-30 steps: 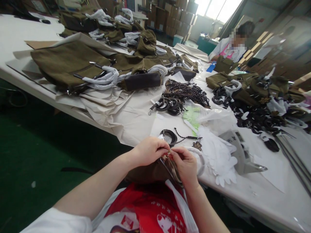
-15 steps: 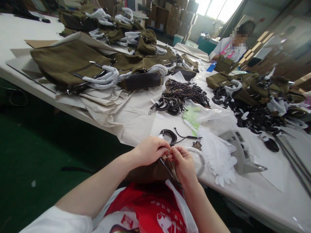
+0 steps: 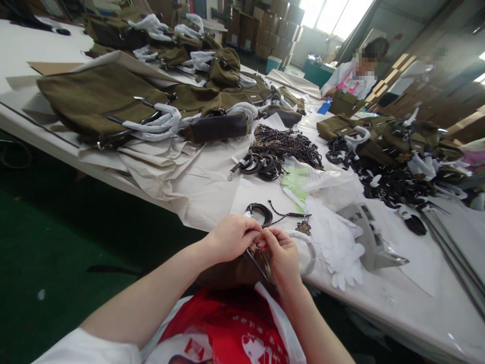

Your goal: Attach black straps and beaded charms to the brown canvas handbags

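My left hand (image 3: 232, 237) and my right hand (image 3: 281, 252) meet at the table's near edge, fingertips pinched together on a small piece of metal-looking hardware too small to make out. Below them lies a brown-green bag (image 3: 235, 273) with a zipper, against the red and white apron (image 3: 227, 323). Just beyond my fingers sit a coiled dark strap (image 3: 261, 213) and a thin cord with a leopard-patterned tag (image 3: 303, 227). A white wrapped handle (image 3: 308, 250) curves beside my right hand.
Olive bags (image 3: 102, 96) are heaped at the left, more (image 3: 379, 136) at the right. Braided straps (image 3: 286, 146) lie mid-table. White paper-like pieces (image 3: 335, 242) and a grey-white tool or dispenser (image 3: 369, 237) are right of my hands. A person (image 3: 352, 76) works across the table.
The whole view has shifted slightly, so the table things appear a little further left. Both hands keep their pinch together, with only slight finger movement.
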`<state>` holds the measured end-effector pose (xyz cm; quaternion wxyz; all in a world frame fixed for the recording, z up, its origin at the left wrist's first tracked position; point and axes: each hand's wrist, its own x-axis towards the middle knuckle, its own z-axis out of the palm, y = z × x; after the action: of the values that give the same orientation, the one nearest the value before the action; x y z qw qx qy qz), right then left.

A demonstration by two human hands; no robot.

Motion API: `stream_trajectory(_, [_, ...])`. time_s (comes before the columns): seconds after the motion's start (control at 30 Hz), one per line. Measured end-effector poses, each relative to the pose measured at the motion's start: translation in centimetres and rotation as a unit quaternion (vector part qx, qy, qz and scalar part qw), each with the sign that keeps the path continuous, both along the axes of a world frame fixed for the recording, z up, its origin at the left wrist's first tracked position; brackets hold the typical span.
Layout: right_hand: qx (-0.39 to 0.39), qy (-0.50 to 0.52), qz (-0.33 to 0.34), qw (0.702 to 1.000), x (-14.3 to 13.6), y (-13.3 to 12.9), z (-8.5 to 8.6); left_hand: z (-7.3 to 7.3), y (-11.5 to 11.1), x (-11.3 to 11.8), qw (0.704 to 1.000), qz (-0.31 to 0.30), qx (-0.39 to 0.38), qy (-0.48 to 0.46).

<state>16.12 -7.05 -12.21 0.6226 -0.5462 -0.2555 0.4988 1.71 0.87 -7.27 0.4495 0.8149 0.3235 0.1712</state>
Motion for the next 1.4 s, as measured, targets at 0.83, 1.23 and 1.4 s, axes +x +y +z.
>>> stream_trajectory(0.83, [0.030, -0.112, -0.015, 0.993, -0.6, 0.6, -0.2, -0.8, -0.4, 0.2, 0.998, 0.044, -0.036, -0.015])
stream_trajectory(1.23, [0.015, -0.118, 0.016, 0.993, -0.2, 1.4, -0.2, -4.1, -0.5, 0.5, 0.995, 0.048, 0.089, 0.002])
stream_trajectory(1.4, [0.001, -0.151, 0.072, 0.986, 0.2, 0.9, 0.5, -2.8, -0.5, 0.6, 0.992, 0.027, 0.101, 0.072])
